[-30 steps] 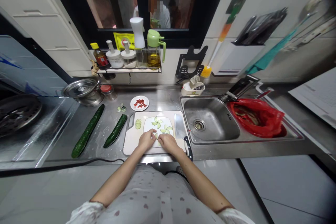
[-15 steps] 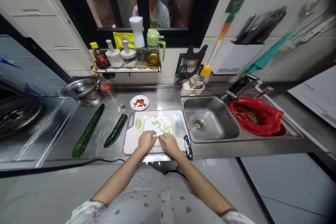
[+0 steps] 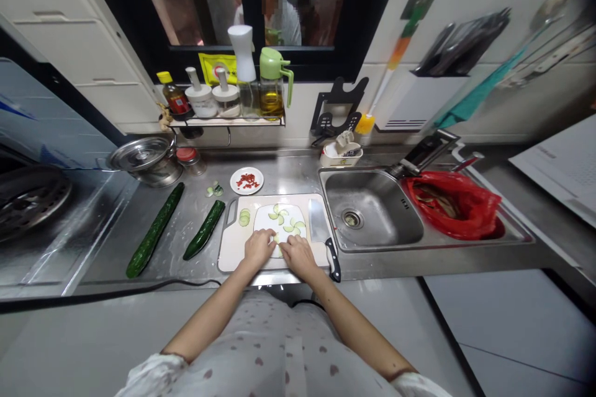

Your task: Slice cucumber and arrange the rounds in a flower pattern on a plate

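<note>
A white plate (image 3: 264, 218) rests on a cutting board (image 3: 231, 252), with thin cucumber slices (image 3: 280, 214) fanned out in two groups on it. Over the plate's near edge, my left hand (image 3: 259, 249) and my right hand (image 3: 299, 255) meet fingertip to fingertip. Both are closed in a pinch around a pale cucumber slice (image 3: 277, 239), mostly covered by the fingers. A small stack of slices (image 3: 244, 217) lies at the board's left. On its right side is a kitchen knife (image 3: 318, 222), black handle toward me.
Left of the board lie a cut cucumber (image 3: 205, 231) and a longer whole one (image 3: 156, 232). Behind it stands a small plate (image 3: 234, 188) of chopped red bits. To the right is a sink (image 3: 382, 214), with a red plastic bag (image 3: 479, 214) beyond. A seasoning rack (image 3: 251, 121) hangs behind.
The hands stay over the plate's near edge, with only a slight shift of the fingers around the slice. The whole view has moved very slightly.
</note>
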